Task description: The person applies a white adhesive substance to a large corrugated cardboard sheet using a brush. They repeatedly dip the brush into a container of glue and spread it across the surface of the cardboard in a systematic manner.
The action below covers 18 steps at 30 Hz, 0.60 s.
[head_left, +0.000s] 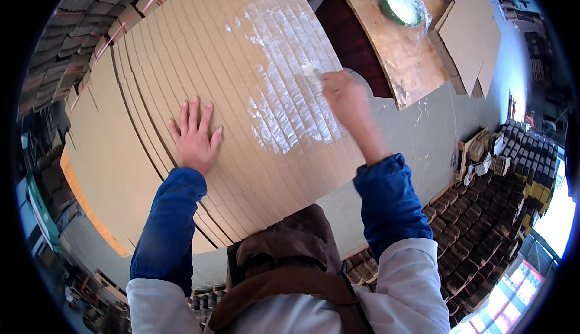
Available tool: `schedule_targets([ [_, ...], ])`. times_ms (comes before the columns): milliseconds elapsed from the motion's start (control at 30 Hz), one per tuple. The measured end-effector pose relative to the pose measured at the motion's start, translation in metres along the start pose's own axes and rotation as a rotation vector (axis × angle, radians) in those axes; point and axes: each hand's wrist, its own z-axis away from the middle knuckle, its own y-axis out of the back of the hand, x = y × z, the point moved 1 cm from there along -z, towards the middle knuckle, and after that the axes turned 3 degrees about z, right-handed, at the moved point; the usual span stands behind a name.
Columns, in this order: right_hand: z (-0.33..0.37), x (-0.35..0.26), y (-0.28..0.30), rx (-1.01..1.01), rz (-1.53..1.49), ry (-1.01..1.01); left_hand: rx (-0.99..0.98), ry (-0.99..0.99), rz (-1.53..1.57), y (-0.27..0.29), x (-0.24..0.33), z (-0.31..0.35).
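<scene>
Fanned-out cardboard sheets (229, 171) overlap in front of me, their edges forming narrow strips. My left hand (197, 138) lies flat on them, fingers spread, holding nothing. A wet-looking white paste (284, 101) coats the strips toward the right side, with small dabs left of the main patch. In my right hand (345, 95), closed round its handle, is a brush (310, 71) with whitish bristles that touch the coated strips. The hand is slightly blurred, and most of the handle is hidden by the fingers.
At the upper right, a wooden board (402, 62) holds a green bowl (402, 5) of white paste with clear plastic around its rim. Flat cardboard pieces (471, 32) lie beside it. Bundled cardboard stacks (477, 225) stand on the floor at the lower right, more (78, 26) at the upper left.
</scene>
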Motion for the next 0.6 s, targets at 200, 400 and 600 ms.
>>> schedule_targets([
  [200,0.026,-0.014,0.027,-0.058,-0.102,-0.12,-0.007,-0.005,-0.036,-0.001,0.0,0.001],
  [400,0.071,-0.001,0.05,-0.047,-0.09,-0.219,-0.001,0.004,-0.046,-0.001,-0.001,0.003],
  [600,0.12,0.006,0.04,-0.047,-0.025,-0.244,-0.007,-0.003,-0.062,-0.005,-0.001,0.001],
])
